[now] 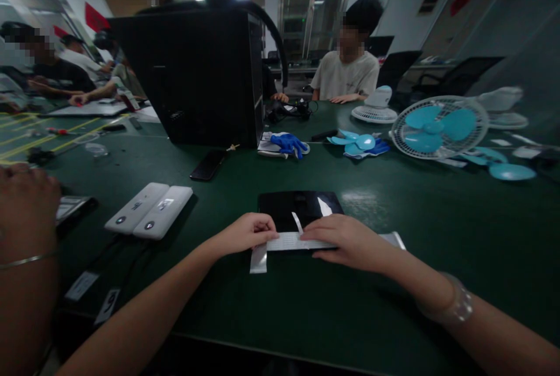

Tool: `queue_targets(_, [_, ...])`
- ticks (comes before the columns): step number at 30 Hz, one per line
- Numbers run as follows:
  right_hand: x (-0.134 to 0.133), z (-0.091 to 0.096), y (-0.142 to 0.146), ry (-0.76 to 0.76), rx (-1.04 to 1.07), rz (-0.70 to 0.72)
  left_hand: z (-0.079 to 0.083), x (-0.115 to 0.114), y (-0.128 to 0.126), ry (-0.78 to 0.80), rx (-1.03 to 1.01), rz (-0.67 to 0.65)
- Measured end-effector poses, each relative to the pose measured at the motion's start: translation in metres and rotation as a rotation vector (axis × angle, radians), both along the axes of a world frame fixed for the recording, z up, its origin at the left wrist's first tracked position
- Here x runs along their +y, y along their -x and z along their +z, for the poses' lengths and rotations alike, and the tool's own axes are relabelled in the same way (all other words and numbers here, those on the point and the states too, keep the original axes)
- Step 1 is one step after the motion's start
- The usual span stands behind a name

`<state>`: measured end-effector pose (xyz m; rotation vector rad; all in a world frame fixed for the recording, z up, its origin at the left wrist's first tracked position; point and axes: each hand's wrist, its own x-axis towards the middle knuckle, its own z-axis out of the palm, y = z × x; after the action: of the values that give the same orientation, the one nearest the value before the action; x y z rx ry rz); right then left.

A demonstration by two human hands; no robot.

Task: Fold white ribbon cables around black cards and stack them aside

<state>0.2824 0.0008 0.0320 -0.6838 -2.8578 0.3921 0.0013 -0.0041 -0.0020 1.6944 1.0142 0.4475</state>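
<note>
A dark, glossy flat panel (280, 206) lies on the green table in front of me. Along its near edge runs a white flat strip (286, 241) with fine markings, its loose silvery end (258, 260) hanging off at the left. The fingers of my left hand (251, 231) are curled and pinch the strip near that end. My right hand (345, 240) rests palm down over the strip's right part, fingers stretched out and thumb apart, touching it. A narrow white tab (297, 222) stands up by its fingertips. Another whitish end (395, 240) shows beyond my right wrist.
Two white boxes with cables (151, 211) and a black phone (209, 164) lie left. A large black computer case (192, 78) stands behind. Blue-white gloves (286, 145), turquoise fan blades (361, 141) and a fan (437, 126) lie farther back. Another person's arm (26, 242) reaches in at left.
</note>
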Motion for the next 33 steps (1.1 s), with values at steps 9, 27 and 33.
queue_targets(9, [0.011, -0.014, -0.004, -0.216, -0.082, -0.016, 0.007, -0.002, -0.001, -0.263, 0.307, 0.087])
queue_targets(27, [0.006, -0.008, 0.004, -0.162, -0.074, -0.049, 0.0, -0.004, -0.007, -0.454, 0.514, 0.142])
queue_targets(33, [0.009, -0.01, -0.003, -0.095, 0.005, -0.106, -0.011, 0.008, 0.002, -0.347, 0.26, 0.392])
